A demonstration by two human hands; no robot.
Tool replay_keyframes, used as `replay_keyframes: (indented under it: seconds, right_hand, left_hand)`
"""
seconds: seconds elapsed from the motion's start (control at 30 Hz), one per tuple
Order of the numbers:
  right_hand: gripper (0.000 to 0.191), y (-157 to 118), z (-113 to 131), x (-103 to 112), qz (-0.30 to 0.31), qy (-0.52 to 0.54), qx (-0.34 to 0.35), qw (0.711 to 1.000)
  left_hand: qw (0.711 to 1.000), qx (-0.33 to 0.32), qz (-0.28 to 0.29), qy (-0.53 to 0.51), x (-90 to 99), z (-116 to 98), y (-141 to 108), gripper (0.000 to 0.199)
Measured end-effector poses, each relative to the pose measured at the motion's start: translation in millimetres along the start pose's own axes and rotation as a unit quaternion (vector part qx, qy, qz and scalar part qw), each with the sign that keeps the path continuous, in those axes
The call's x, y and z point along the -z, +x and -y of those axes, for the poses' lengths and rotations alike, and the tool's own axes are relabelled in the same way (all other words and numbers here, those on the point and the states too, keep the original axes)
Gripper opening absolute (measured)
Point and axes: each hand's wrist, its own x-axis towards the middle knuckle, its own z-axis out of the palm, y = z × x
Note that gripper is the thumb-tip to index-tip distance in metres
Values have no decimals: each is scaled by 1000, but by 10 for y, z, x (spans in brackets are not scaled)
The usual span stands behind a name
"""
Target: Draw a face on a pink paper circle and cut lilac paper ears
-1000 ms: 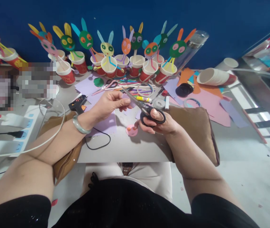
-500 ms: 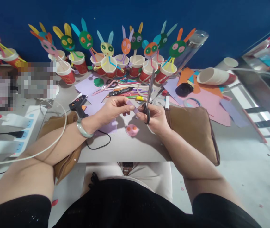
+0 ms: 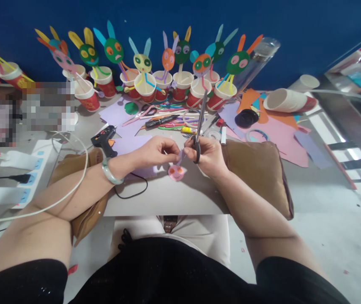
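Note:
Between my two hands is a small strip of purple paper [image 3: 181, 156]. My left hand [image 3: 161, 151], with a pale bangle [image 3: 110, 172] at the wrist, pinches it between thumb and fingertips. The fingertips of my right hand [image 3: 208, 155] meet the strip's other side. A pair of scissors [image 3: 201, 120] hangs on my right hand by its black handles, blades pointing up and away from me. On the table just below the strip lies a round pink paper face [image 3: 176, 173] with orange eyes and a drawn mouth.
Paper cups [image 3: 145, 87] with paper rabbit figures line the back. Pens and coloured sticks [image 3: 164, 120] lie before them. A black glue gun [image 3: 104, 141], power strip [image 3: 36, 169] and cable are on the left. A brown cushion [image 3: 256, 175] and coloured paper sheets [image 3: 282, 139] are on the right.
The purple strip has turned from slanted and flat to more upright and narrow in view. My left fingertips have moved slightly down, nearer the pink face. The scissors stay on my right hand.

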Motion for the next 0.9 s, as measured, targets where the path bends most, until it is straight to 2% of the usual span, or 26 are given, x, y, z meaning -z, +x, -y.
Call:
replay_keyframes:
  seconds: [0.2,0.47,0.67,0.9]
  right_hand:
    - [36,-5,-24,10,-19,40,0,999]
    - [36,-28,22,6,5,69,9,998]
    - [35,-25,58,-9,6,72,18,997]
    - [39,-35,51,0,14,85,-2,996]
  left_hand:
    - [999,-24,-26,-34,-7,-34,-3,29]
    - [994,-45,-29,-99,-43,-69,-26,43]
    - [990,-75,-39,-109,-64,-37,-27,39]
    - [990,-120,-58,-48,-59,-5,-51,23]
